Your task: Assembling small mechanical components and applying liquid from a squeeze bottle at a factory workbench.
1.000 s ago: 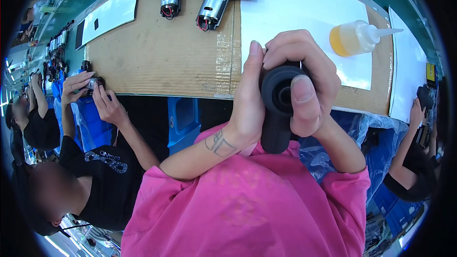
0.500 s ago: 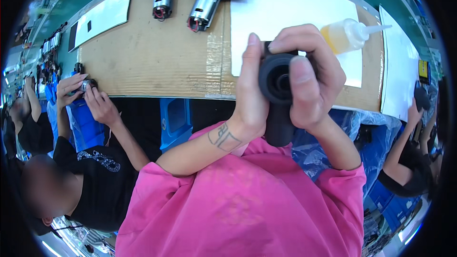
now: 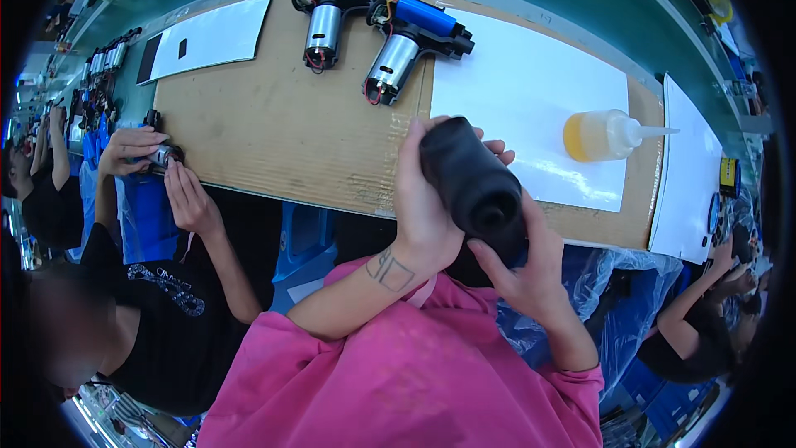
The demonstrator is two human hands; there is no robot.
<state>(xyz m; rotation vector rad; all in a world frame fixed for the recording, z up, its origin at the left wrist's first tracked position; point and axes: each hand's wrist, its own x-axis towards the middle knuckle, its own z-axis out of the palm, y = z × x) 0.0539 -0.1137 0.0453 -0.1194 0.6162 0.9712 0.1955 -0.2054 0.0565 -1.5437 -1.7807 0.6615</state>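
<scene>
Over the table's front edge I hold a black tool housing (image 3: 464,168), tilted, with a barrel-like body and a dark round opening facing down toward me. My left hand (image 3: 421,207) cradles it from the left; its fingertips come out behind the far side. My right hand (image 3: 537,270) grips it near the round opening, thumb on the near side and fingers partly hidden. Beyond it on the table lie two motor assemblies (image 3: 394,58) (image 3: 323,29), each with a silver motor, a blue cylinder and red wires. A squeeze bottle (image 3: 605,135) with yellow liquid and a thin nozzle lies on its side to the right.
A white sheet (image 3: 514,66) covers part of the cardboard-topped table (image 3: 249,116). White boards (image 3: 215,37) (image 3: 688,174) lie toward both ends. At left, a co-worker's hands (image 3: 186,191) handle a small motor part. A blue stool (image 3: 303,241) and plastic-lined blue bins (image 3: 618,299) stand below.
The housing has turned and tipped, now showing its long side. My right hand has moved from its top right down to its near end. The view has shifted, showing more of the table's far side.
</scene>
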